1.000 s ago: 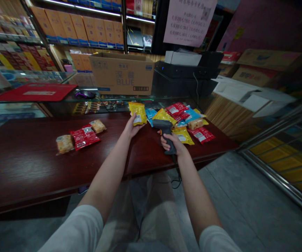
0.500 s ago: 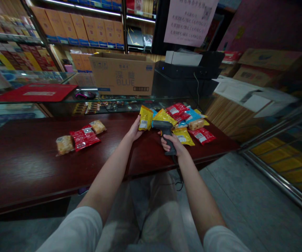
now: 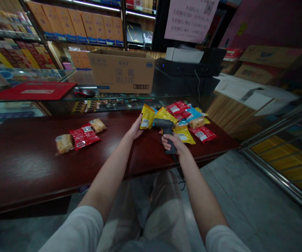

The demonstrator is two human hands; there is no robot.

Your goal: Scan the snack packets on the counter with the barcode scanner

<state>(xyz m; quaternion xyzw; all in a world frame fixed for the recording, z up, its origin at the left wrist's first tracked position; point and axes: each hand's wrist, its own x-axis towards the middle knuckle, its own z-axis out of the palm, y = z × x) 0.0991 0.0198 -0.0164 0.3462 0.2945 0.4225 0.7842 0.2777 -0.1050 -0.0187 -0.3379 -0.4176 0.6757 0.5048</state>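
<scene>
My left hand point(image 3: 136, 128) is closed on a yellow snack packet point(image 3: 147, 116), held up with its white barcode label towards me. In my right hand point(image 3: 174, 142) is a dark barcode scanner point(image 3: 168, 130), gripped by its handle, its head pointing left at the packet. A small gap separates scanner and packet. Behind and right of the scanner lies a pile of red, blue and yellow packets, with a red packet point(image 3: 202, 134) and another yellow packet point(image 3: 184, 135) at its front. To the left, a red packet point(image 3: 84, 135) lies between two clear-wrapped snacks, one point(image 3: 64, 144) nearer me.
The dark red wooden table point(image 3: 35, 164) carries everything. Behind it, a glass counter holds a cardboard box point(image 3: 121, 75), a computer mouse point(image 3: 83, 92) and a red mat point(image 3: 32, 91). A metal rack point(image 3: 279, 175) stands at right. The scanner's cable hangs past the table's front edge.
The view has shifted slightly. Both hands keep their grips, and the packet and scanner stay close together in nearly the same pose.
</scene>
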